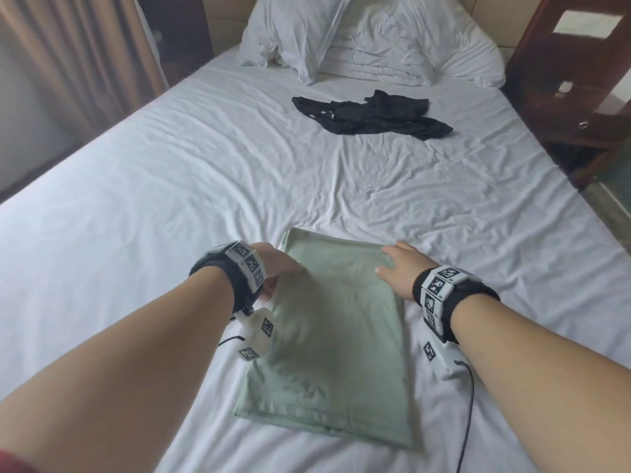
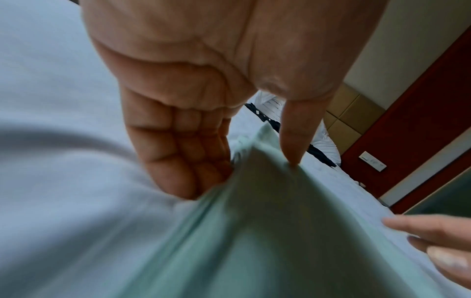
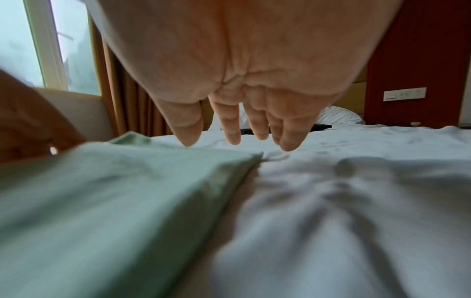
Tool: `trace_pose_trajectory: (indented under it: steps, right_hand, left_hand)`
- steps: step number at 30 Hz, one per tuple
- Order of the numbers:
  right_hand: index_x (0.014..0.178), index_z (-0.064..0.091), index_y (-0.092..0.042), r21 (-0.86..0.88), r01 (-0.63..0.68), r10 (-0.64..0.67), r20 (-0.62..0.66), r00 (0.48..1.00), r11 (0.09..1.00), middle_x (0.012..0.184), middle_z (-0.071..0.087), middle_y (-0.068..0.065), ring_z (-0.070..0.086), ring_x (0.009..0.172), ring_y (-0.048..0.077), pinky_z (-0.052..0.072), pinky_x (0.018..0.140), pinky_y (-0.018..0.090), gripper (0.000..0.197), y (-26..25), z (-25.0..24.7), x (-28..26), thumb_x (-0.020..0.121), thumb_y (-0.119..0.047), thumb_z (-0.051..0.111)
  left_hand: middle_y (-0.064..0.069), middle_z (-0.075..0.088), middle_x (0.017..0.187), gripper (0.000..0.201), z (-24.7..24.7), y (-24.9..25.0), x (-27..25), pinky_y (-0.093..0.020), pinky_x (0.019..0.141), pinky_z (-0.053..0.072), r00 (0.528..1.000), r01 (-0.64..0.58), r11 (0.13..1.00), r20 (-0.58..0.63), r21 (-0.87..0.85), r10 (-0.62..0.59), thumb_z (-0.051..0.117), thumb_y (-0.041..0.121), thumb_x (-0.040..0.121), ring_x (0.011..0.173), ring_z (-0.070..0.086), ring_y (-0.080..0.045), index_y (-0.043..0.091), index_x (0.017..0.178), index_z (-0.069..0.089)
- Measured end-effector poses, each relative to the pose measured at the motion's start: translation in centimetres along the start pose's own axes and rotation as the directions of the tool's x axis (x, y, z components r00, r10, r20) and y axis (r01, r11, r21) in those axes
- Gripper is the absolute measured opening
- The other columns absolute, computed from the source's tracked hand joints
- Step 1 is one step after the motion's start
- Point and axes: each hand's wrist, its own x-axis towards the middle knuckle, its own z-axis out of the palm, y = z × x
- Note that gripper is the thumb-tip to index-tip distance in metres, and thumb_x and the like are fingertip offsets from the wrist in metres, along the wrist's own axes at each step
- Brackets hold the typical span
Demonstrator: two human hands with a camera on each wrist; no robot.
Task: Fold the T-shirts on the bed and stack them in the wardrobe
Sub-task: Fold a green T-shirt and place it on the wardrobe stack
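we recorded: a tan curtain point(image 1: 85, 59) at the left beside a daylit window point(image 3: 33, 44); a padded beige headboard point(image 1: 232, 15); a dark red wooden nightstand point(image 1: 573, 80) at the right; a white wall switch plate point(image 3: 405, 94) on the red panel.

The right hand point(image 3: 244, 84) is hanging down from 12 o'clock, palm showing, with its fingers point(image 3: 230, 125) straight and a little apart. The fingertips are pointing down at the white bed sheet point(image 3: 356, 191), just past the far corner of the green T-shirt point(image 3: 114, 191). The shirt is lying folded and flat toward 8 o'clock. The other hand point(image 3: 30, 121) is sitting on the shirt's edge at 9 o'clock. A window point(image 3: 38, 44) is showing at 10 o'clock, with a brown curtain point(image 3: 122, 96) hanging beside it. A white pillow point(image 3: 341, 117) is lying far back at 2 o'clock.
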Motion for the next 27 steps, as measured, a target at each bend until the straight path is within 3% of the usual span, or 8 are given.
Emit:
trace_pose_trajectory:
  steps: [3, 9, 15, 18, 20, 22, 24, 27]
  right_hand:
    - [0.150, 0.045, -0.019, 0.030, 0.030, -0.029, -0.029, 0.999, 0.999, 0.155, 0.044, 0.007, 0.042, 0.142, 0.023, 0.032, 0.114, 0.030, 0.057, -1.3, -1.7, -1.9, 0.099, -0.040, 0.056]
    - [0.148, 0.046, -0.028, 0.043, 0.140, -0.137, -0.058, 0.989, 0.989, 0.151, 0.050, 0.000, 0.050, 0.134, 0.020, 0.040, 0.107, 0.029, 0.061, -3.8, -5.5, -6.2, 0.091, -0.038, 0.066]
    - [0.156, 0.008, -0.053, -0.114, 0.369, -0.385, -0.187, 0.904, 0.922, 0.168, -0.015, -0.012, -0.017, 0.154, 0.017, 0.002, 0.123, 0.035, 0.100, -6.6, -11.2, -12.0, 0.082, -0.017, 0.065]
    - [0.153, 0.023, -0.049, -0.213, 0.365, -0.407, -0.210, 0.889, 0.907, 0.169, -0.011, -0.009, -0.022, 0.153, 0.021, -0.009, 0.123, 0.040, 0.087, -6.4, -14.3, -15.4, 0.083, -0.026, 0.069]
    - [0.133, 0.048, -0.039, -0.312, 0.326, -0.401, -0.220, 0.889, 0.893, 0.166, 0.021, -0.003, -0.009, 0.156, 0.023, -0.012, 0.123, 0.047, 0.054, -5.9, -16.1, -17.1, 0.082, -0.035, 0.067]
    - [0.097, 0.052, -0.034, -0.409, 0.239, -0.354, -0.233, 0.906, 0.881, 0.130, 0.056, -0.006, 0.026, 0.148, 0.024, -0.007, 0.122, 0.056, 0.018, -5.2, -18.0, -18.8, 0.084, -0.040, 0.062]
    - [0.081, 0.046, -0.034, -0.432, 0.178, -0.306, -0.247, 0.920, 0.884, 0.092, 0.055, -0.013, 0.052, 0.114, 0.020, 0.006, 0.120, 0.061, 0.015, -4.2, -19.8, -20.6, 0.086, -0.039, 0.059]
    - [0.089, 0.057, -0.033, -0.329, 0.212, -0.316, -0.303, 0.899, 0.920, 0.091, 0.049, -0.009, 0.054, 0.093, 0.019, 0.041, 0.100, 0.041, 0.015, -2.9, -21.8, -23.0, 0.085, -0.044, 0.067]
  left_hand:
    - [-0.015, 0.077, 0.101, 0.070, 1.0, -0.1, -0.5, -0.048, 0.091, 0.060, 0.998, -0.053, 0.989, -0.026, 0.135, 0.057, 0.091, 0.051, 0.051, 0.095, 0.075, -0.033, 0.009, 0.104, 0.075]
    - [0.002, 0.069, 0.103, 0.037, 2.5, 2.4, -6.5, -0.032, 0.085, 0.055, 0.882, -0.431, 0.864, -0.079, 0.261, 0.464, 0.080, 0.034, 0.080, 0.096, 0.067, -0.018, 0.026, 0.113, 0.065]
    - [0.005, 0.061, 0.099, 0.053, 3.4, 7.8, -16.0, -0.030, 0.077, 0.049, 0.702, -0.631, 0.544, 0.110, 0.553, 0.704, 0.069, 0.029, 0.090, 0.089, 0.060, -0.018, 0.033, 0.140, 0.053]
    - [0.007, 0.059, 0.101, 0.045, 3.3, 9.8, -20.6, -0.034, 0.089, 0.050, 0.631, -0.656, 0.409, 0.163, 0.634, 0.759, 0.068, 0.027, 0.090, 0.096, 0.060, -0.020, 0.031, 0.135, 0.060]
    - [0.007, 0.064, 0.098, 0.036, 3.0, 10.9, -22.9, -0.033, 0.089, 0.050, 0.584, -0.672, 0.345, 0.181, 0.655, 0.792, 0.070, 0.027, 0.089, 0.096, 0.063, -0.019, 0.032, 0.125, 0.066]
    - [0.008, 0.068, 0.096, 0.035, 2.9, 11.7, -24.7, -0.031, 0.086, 0.051, 0.547, -0.683, 0.300, 0.194, 0.666, 0.815, 0.072, 0.028, 0.087, 0.090, 0.062, -0.016, 0.035, 0.121, 0.068]
    - [0.008, 0.066, 0.097, 0.036, 2.9, 12.4, -26.2, -0.031, 0.086, 0.050, 0.509, -0.672, 0.256, 0.182, 0.694, 0.842, 0.074, 0.029, 0.085, 0.088, 0.059, -0.014, 0.036, 0.121, 0.067]
    - [0.010, 0.064, 0.098, 0.036, 2.8, 13.1, -27.9, -0.029, 0.082, 0.048, 0.457, -0.667, 0.235, 0.139, 0.707, 0.879, 0.076, 0.032, 0.084, 0.088, 0.058, -0.013, 0.037, 0.119, 0.066]
